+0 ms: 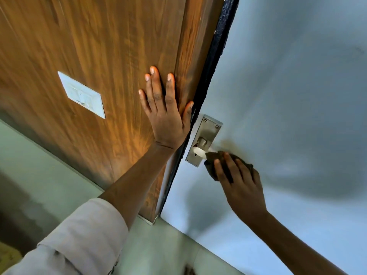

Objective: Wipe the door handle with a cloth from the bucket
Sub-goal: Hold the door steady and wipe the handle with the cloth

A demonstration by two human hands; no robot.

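Two hands: left hand point(164, 114) flat, fingers spread, on wood panel point(89, 46); right hand point(240, 185) clutching cloth point(215, 158) over door handle point(199, 151).

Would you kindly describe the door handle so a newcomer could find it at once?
Start at the pale blue door, right of the wood panel. Near its dark edge sits a steel plate with screws. The handle is the white lever jutting from it, its outer end wrapped by the right hand with a dark cloth.
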